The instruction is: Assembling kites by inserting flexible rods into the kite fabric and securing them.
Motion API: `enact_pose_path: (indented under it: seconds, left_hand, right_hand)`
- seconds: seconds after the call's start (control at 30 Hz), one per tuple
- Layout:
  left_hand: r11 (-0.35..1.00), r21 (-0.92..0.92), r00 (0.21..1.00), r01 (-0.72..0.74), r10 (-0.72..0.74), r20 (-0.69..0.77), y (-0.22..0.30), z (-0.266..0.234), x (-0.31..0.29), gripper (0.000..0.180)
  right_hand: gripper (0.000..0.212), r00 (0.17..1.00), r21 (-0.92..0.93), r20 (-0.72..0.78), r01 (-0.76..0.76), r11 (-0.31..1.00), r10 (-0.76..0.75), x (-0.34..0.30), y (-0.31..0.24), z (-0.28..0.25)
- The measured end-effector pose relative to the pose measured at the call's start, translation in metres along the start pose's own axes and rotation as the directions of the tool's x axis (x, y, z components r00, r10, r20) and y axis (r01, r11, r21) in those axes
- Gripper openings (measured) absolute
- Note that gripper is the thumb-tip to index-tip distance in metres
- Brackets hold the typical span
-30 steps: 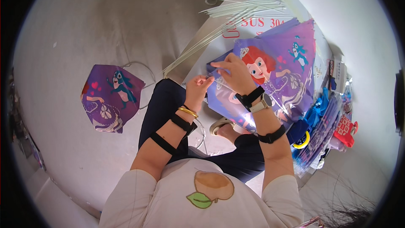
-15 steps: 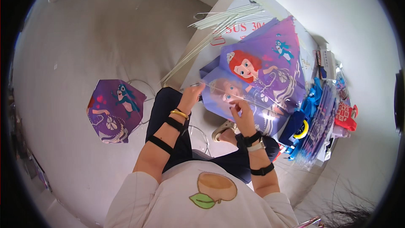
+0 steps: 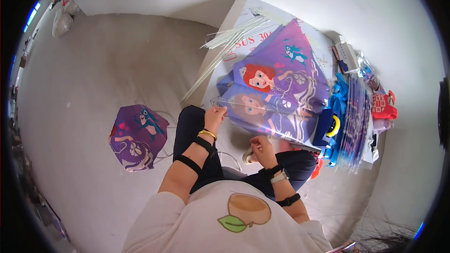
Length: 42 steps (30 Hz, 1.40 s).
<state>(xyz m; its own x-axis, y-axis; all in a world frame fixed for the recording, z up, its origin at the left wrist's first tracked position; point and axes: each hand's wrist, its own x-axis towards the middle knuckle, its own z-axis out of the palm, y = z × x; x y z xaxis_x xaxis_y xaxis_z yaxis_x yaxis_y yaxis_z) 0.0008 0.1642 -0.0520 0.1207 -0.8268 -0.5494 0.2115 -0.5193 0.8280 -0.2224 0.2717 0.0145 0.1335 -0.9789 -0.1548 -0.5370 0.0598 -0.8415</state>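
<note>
A purple kite [image 3: 300, 82] printed with a red-haired cartoon princess and a blue animal lies spread over the low white-topped surface in front of me. Across its near part runs a thin pale rod [image 3: 281, 109]. My left hand [image 3: 215, 118] pinches the rod's left end at the kite's edge. Below the kite's near edge, my right hand [image 3: 263, 151] is off the sheet, its fingers curled together. Whatever may be between those fingers is too small to make out. More thin white rods [image 3: 234, 35] lie loose at the surface's far left.
A second purple kite piece [image 3: 138, 138] is on the floor to my left, by a thin wire frame. Right of the spread kite are a dark blue object with a yellow ring [image 3: 333, 125], stacked packaged kites [image 3: 355, 124], blue cloth and a red bag [image 3: 384, 106].
My right hand has drawn back off the kite toward my knee. The left keeps its pinch at the rod's end. My view has tilted up, bringing a green exit sign in.
</note>
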Motion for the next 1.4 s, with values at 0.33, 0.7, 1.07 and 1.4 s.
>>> enact_pose_path:
  seconds: [0.33,0.7,1.07,1.4]
  left_hand:
    - [0.94,0.301,0.97,-0.162,0.096,0.221,0.031,0.025,0.008,0.044]
    - [0.981,0.172,0.957,-0.094,0.042,0.286,0.05,0.032,-0.027,0.02]
    - [0.989,0.061,0.971,-0.135,0.119,0.208,0.039,0.041,-0.032,0.03]
    - [0.955,0.137,0.964,-0.264,0.257,0.069,0.011,0.043,-0.035,0.044]
  right_hand:
    - [0.039,0.984,-0.012,0.141,0.11,0.994,-0.107,0.011,-0.006,0.039]
    - [0.042,0.99,-0.046,-0.069,0.118,0.992,-0.121,0.03,-0.03,0.041]
    - [0.02,0.875,-0.526,-0.275,0.208,0.824,-0.397,0.068,-0.062,0.003]
    - [0.007,0.877,-0.436,-0.305,0.219,0.873,-0.372,0.124,-0.07,-0.044]
